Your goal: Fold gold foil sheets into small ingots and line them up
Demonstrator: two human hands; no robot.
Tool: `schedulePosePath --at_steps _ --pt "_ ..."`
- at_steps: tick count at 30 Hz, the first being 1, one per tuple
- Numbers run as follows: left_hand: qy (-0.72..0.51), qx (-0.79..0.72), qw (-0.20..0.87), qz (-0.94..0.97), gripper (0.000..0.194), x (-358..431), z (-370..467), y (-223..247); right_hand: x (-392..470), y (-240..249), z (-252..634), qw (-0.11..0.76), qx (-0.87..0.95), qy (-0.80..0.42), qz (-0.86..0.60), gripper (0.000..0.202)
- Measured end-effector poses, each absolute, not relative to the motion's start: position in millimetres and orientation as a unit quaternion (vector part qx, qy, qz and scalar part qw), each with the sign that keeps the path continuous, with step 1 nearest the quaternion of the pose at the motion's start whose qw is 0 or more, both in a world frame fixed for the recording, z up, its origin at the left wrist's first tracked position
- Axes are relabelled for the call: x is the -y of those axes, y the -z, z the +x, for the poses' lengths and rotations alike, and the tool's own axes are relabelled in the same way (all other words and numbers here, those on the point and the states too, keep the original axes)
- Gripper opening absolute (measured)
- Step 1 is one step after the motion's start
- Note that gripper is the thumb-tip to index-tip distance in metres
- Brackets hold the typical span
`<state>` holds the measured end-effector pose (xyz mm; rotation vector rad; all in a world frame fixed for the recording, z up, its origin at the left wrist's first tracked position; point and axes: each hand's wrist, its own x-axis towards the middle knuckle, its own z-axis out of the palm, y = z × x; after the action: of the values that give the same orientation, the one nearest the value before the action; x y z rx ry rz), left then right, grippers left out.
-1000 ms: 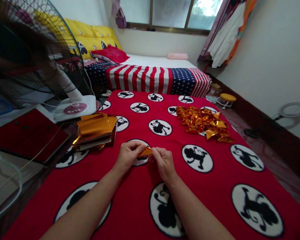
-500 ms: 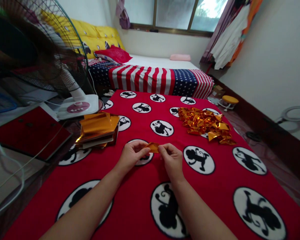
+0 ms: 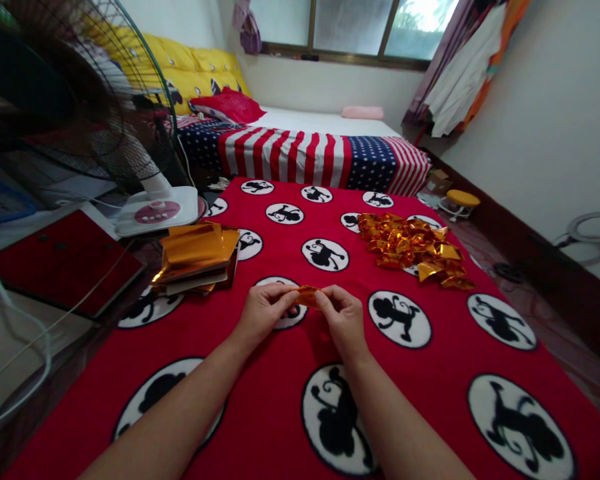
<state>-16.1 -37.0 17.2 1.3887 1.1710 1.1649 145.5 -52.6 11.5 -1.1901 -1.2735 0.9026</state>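
Observation:
A small folded piece of shiny gold-orange foil paper [image 3: 308,297] is held between both hands above the red cloth [image 3: 325,340]. My left hand [image 3: 267,305] pinches its left end between thumb and fingers. Its right end is pinched by my right hand [image 3: 344,312]. To the left lies a stack of flat gold foil sheets [image 3: 197,250], with some paler sheets lower down. On the right side of the cloth sits a pile of folded gold foil pieces [image 3: 413,247].
A fan [image 3: 155,203] stands beyond the sheet stack at the left, near a dark red panel [image 3: 60,260] and cables. Behind the cloth is a bed [image 3: 300,157] with a striped cover. An orange-topped stool [image 3: 463,198] stands at the right.
The foil piece between my fingers now looks narrower and tilted differently. Both thumbs have shifted slightly closer together, and the hands stay in nearly the same place.

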Motion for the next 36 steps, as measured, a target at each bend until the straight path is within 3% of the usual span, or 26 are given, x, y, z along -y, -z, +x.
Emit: schedulePosePath --at_steps 6,11,27,30,34,36 --pt "-0.454 -0.458 0.465 0.606 0.022 37 -16 -15 53 -11 142 0.549 0.561 -0.409 -0.465 0.014" --pt "-0.439 -0.445 0.450 0.637 0.021 39 -15 -13 55 -12 144 0.530 0.614 -0.350 -0.468 0.011" --pt "-0.400 -0.455 0.571 0.553 0.030 41 -13 -18 52 -6 151 0.568 0.539 -0.412 -0.466 0.013" --pt "-0.383 -0.473 0.513 0.606 0.028 42 -14 -20 52 -5 150 0.563 0.531 -0.429 -0.466 0.014" --pt "-0.370 -0.502 0.332 0.708 0.038 42 -16 -18 52 -5 150 0.570 0.507 -0.449 -0.466 0.014" --pt "-0.383 -0.507 0.306 0.708 0.038 39 -19 -15 50 -5 153 0.587 0.486 -0.446 -0.469 0.014"
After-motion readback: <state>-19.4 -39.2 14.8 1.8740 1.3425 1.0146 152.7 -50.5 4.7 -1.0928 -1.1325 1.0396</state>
